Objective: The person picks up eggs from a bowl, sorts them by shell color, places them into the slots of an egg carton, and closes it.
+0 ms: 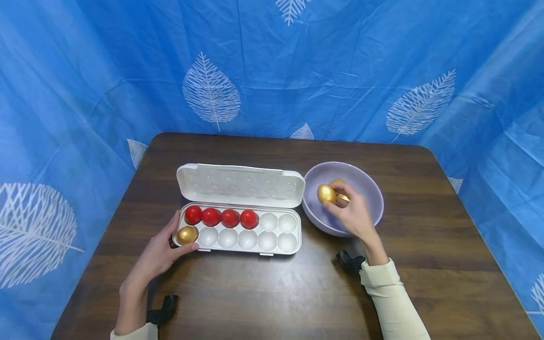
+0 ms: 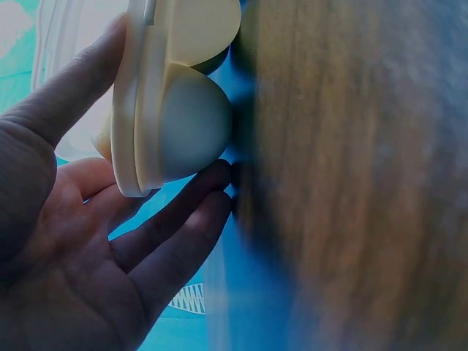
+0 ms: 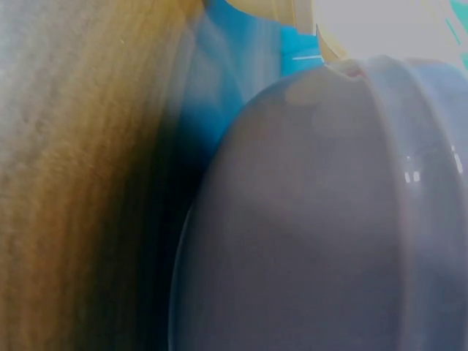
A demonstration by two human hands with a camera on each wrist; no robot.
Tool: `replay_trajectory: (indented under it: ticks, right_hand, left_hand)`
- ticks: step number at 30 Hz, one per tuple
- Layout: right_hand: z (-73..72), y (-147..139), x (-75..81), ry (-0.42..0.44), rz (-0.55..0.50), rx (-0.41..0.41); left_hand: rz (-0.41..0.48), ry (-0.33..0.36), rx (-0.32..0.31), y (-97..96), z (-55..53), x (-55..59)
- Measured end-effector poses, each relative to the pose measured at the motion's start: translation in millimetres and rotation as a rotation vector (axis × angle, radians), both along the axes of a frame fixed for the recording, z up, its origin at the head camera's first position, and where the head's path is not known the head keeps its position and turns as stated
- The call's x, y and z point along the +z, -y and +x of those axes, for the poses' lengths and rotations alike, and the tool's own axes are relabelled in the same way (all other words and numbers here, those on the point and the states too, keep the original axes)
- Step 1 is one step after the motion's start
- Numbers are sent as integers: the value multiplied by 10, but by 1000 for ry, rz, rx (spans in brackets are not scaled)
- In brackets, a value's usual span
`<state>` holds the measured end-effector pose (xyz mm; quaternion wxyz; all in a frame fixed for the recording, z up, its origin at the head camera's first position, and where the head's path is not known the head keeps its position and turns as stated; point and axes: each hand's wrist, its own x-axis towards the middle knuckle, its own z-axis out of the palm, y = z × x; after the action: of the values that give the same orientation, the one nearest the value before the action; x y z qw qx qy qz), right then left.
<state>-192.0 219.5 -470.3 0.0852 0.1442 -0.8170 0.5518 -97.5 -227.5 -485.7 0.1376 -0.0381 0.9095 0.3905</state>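
Over there, the right hand (image 1: 352,213) pinches a shiny golden egg (image 1: 326,194) in or above a round lavender bowl (image 1: 316,215); the left hand (image 1: 158,252) grips a white plastic carton (image 1: 228,238) (four red eggs (image 1: 230,218) inside)

Bench (image 1: 263,297): dark brown wood, visible grain, far corners rounded, pale sheen on near middle. From where I stand, creased blue cloth (image 1: 340,56) hangs beyond the far edge and along both sides. White prints on cloth: large leaf (image 1: 34,231) at left, upright leaf (image 1: 211,89) at back, slanted leaf (image 1: 420,106) at back right. Small leaf (image 1: 302,133) partly hidden behind bench edge.
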Motion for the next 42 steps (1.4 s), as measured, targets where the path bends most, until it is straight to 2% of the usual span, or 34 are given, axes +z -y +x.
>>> replay_trajectory:
  ticks: [4,8,11,17,22,27,31,34,37,39,42]
  right_hand:
    - [40,38,45,-26,-83,-34]
    - [136,120,187,-62,-142,-58]
    - [204,174,263,-125,-181,-62]
    - [229,296,115,-289,-290,-11]
    - [330,547,-17,-301,-319,118]
    - [462,908,-89,-256,-283,271]
    - [518,1220,-148,-250,-195,337]
    - [559,1466,-196,-259,-131,363]
    - [590,1695,-227,-240,-115,380]
    - [601,1818,-233,-209,-95,380]
    - [605,1958,-236,-173,-9,376]
  left_hand:
    - [3,-10,-3,17,-10,11]
    - [1,-13,-1,24,-17,10]
    - [-1,-12,0,27,-16,2]
    - [-6,-17,-8,33,9,-18]
    - [3,-9,0,20,13,-22]
    - [2,-8,5,23,6,-10]
    - [0,-5,5,30,14,-6]
    - [2,-7,6,30,20,-1]
    - [-1,-6,7,23,12,4]
    - [-6,-8,6,18,12,4]
    - [-9,-13,2,13,23,3]
